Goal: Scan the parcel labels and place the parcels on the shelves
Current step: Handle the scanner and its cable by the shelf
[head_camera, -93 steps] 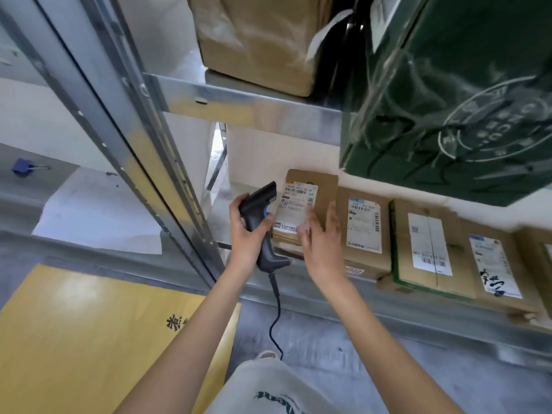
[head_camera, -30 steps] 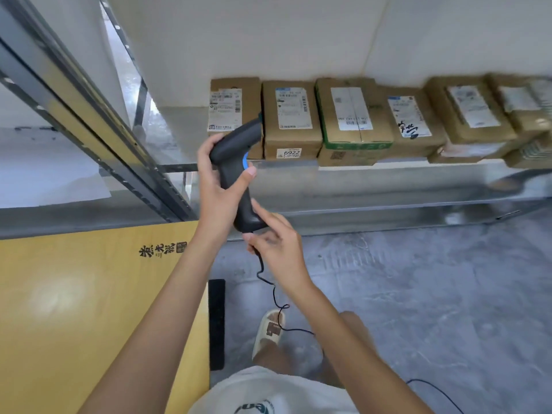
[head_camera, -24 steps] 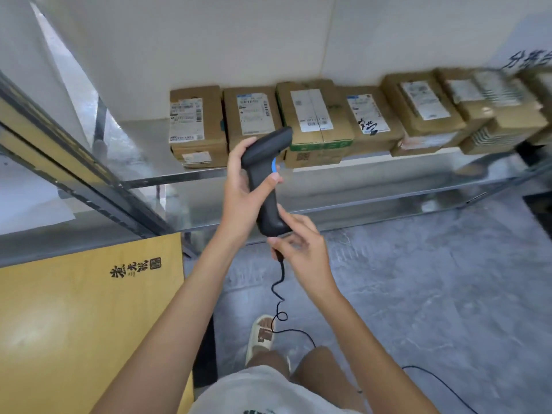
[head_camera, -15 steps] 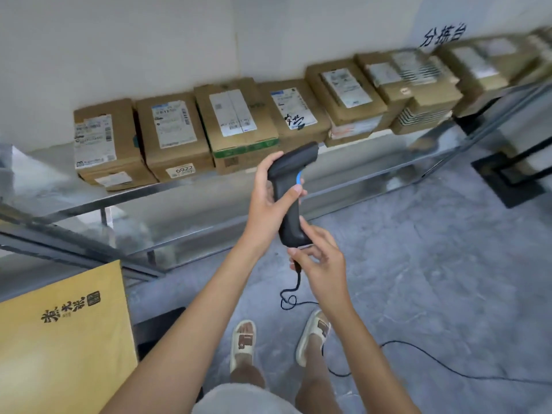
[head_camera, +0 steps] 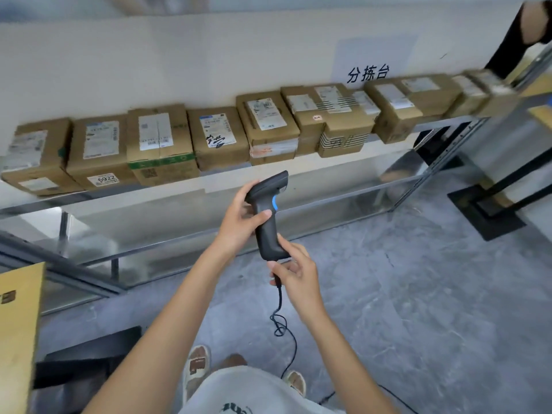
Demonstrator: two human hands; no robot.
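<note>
Fingers (head_camera: 239, 201) wrap scanner (head_camera: 268, 216); right hand (head_camera: 294, 273) pinches cable (head_camera: 279, 297).

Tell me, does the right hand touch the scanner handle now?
Touching. In the head view, the right hand has fingers lying on the bottom of the scanner handle.

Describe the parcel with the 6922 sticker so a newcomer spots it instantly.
Look along the low metal shelf against the white wall. In the row of cardboard boxes, it is the parcel second from the left end. Only it carries a small white sticker reading 6922 on its front face.

Bare forearms, white printed shirt (head_camera: 254, 395), beige slippers (head_camera: 195, 369)
</note>
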